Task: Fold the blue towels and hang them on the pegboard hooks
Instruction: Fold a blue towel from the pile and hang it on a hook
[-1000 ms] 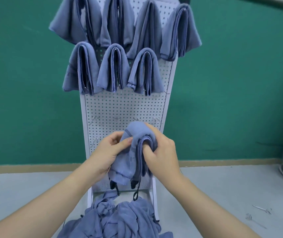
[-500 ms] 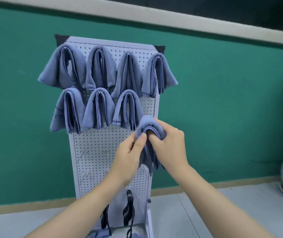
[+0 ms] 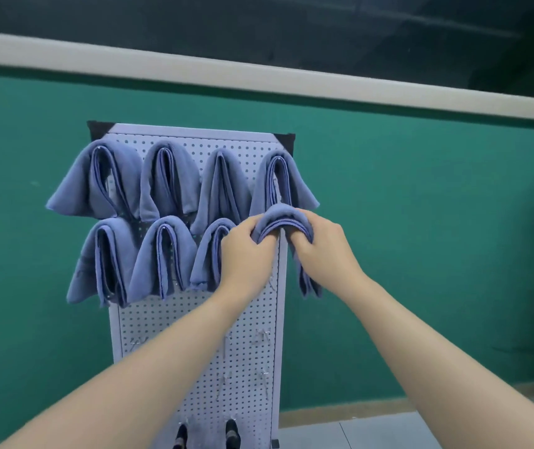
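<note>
With the left hand (image 3: 246,251) and right hand (image 3: 320,247) both pinching the folded towel (image 3: 280,217), fingers curled under its fold, lower it straight over the hook, probably hidden behind it, on the pegboard (image 3: 194,335).

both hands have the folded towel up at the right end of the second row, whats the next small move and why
Probably ease the folded towel down onto the hook there and let go: the left hand and right hand both grip it arched against the pegboard.

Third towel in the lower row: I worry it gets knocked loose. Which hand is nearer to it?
Left. The left hand overlaps that third towel; the right hand is further right, past the held towel.
</note>
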`<state>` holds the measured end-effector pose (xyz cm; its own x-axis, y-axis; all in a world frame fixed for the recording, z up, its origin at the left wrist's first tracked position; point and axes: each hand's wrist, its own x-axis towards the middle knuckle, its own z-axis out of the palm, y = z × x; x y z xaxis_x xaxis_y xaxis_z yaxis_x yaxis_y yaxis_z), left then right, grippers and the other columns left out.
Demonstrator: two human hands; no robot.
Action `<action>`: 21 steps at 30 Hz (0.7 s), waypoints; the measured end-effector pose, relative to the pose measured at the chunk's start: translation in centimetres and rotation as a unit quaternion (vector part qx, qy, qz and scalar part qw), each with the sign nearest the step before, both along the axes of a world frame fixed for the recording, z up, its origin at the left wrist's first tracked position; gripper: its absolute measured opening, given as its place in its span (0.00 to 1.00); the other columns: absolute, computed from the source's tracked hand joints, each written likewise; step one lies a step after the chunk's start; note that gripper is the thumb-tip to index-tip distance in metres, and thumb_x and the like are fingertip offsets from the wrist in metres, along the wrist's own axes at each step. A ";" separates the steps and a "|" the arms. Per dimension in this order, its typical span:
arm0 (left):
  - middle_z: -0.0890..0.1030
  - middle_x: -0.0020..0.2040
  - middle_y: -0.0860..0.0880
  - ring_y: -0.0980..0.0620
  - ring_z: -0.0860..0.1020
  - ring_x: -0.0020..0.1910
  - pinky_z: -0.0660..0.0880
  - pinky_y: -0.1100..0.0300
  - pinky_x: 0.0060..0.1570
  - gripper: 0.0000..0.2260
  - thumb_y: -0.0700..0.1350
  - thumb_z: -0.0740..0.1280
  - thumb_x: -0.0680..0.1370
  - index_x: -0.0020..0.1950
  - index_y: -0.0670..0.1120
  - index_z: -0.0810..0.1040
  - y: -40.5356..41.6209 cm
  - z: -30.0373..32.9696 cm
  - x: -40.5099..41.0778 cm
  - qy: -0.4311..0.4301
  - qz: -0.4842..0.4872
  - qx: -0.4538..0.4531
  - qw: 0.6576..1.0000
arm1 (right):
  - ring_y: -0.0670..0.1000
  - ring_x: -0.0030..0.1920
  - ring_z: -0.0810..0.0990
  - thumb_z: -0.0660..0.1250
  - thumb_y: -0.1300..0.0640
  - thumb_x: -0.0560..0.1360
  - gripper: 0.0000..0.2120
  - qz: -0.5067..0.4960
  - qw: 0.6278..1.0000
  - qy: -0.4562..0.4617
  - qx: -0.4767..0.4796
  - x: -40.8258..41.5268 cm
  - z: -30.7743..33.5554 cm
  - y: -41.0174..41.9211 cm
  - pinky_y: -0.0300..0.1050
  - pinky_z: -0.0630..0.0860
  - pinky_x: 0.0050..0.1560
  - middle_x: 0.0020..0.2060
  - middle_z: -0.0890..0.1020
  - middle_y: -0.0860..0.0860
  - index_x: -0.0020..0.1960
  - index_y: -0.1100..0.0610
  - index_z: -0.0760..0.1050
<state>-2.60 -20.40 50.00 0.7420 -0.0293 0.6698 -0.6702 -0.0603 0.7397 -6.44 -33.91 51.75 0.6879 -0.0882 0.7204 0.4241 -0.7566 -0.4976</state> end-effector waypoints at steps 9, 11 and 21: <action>0.80 0.33 0.59 0.56 0.74 0.34 0.72 0.63 0.37 0.09 0.43 0.66 0.82 0.44 0.53 0.83 -2.3 3.5 4.2 0.011 0.013 0.009 1.000 | 0.43 0.31 0.71 0.59 0.61 0.80 0.16 0.006 1.000 -0.006 0.022 5.0 3.0 -2.1 0.35 0.64 0.30 0.33 0.75 0.44 0.39 0.44 0.69; 0.70 0.25 0.59 0.57 0.65 0.28 0.64 0.62 0.32 0.15 0.41 0.65 0.82 0.35 0.51 0.74 -2.5 3.6 4.9 0.034 0.029 0.009 0.999 | 0.44 0.30 0.70 0.59 0.61 0.80 0.16 0.009 1.000 0.006 0.017 6.1 3.0 -2.4 0.41 0.64 0.32 0.32 0.74 0.44 0.39 0.43 0.68; 0.65 0.28 0.53 0.48 0.61 0.32 0.59 0.54 0.34 0.17 0.38 0.61 0.80 0.32 0.48 0.64 -3.2 2.7 7.2 0.056 0.081 0.041 0.994 | 0.49 0.34 0.71 0.60 0.59 0.79 0.15 -0.011 0.999 0.044 0.012 8.7 1.8 -2.6 0.46 0.69 0.38 0.36 0.75 0.44 0.38 0.42 0.68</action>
